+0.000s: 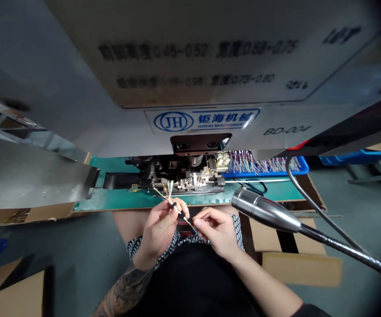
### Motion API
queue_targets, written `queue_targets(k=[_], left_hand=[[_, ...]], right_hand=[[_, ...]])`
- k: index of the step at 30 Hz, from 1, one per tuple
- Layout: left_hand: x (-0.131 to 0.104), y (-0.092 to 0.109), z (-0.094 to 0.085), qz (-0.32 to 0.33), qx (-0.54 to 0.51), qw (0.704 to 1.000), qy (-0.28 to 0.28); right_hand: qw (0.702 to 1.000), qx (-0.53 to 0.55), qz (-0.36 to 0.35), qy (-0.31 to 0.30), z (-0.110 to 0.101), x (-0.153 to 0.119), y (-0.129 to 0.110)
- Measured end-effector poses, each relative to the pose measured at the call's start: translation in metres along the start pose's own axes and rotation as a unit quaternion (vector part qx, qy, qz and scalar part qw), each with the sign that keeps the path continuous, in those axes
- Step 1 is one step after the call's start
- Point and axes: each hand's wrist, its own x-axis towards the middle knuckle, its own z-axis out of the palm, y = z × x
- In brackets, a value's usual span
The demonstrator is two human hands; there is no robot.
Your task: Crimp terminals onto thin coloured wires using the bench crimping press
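Just in front of the bench edge, my left hand [161,226] pinches a short multi-wire cable [185,220] with a black sleeve on it. Thin coloured wires fan out from the cable's upper end, toward the machine. My right hand [217,230] is closed at the lower end, thumb against forefinger, on fine wires there; a blue one shows by the fingertips. Beyond my hands is the crimping machine's metal die area [195,179], with the fanned wire ends close to its front.
The machine's grey housing [131,127] hangs low overhead. A blue tray [304,165] of many wires stands at the back right on the green bench [111,199]. A metal gooseneck lamp [266,209] reaches in from the right. Cardboard boxes [21,290] lie on the floor.
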Motion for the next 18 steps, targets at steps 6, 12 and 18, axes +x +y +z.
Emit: queue_targets(k=[6, 12, 18], left_hand=[[-0.005, 0.004, 0.000, 0.043, -0.004, 0.998, 0.036], [0.000, -0.002, 0.002, 0.050, 0.063, 0.997, -0.005], [0.005, -0.008, 0.001, 0.021, 0.190, 0.979, -0.069]], right_hand=[[0.991, 0.113, 0.051, 0.040, -0.019, 0.010, 0.003], [0.994, 0.058, 0.051, -0.076, -0.030, 0.020, 0.002], [0.990, -0.064, 0.003, -0.125, -0.025, 0.010, -0.004]])
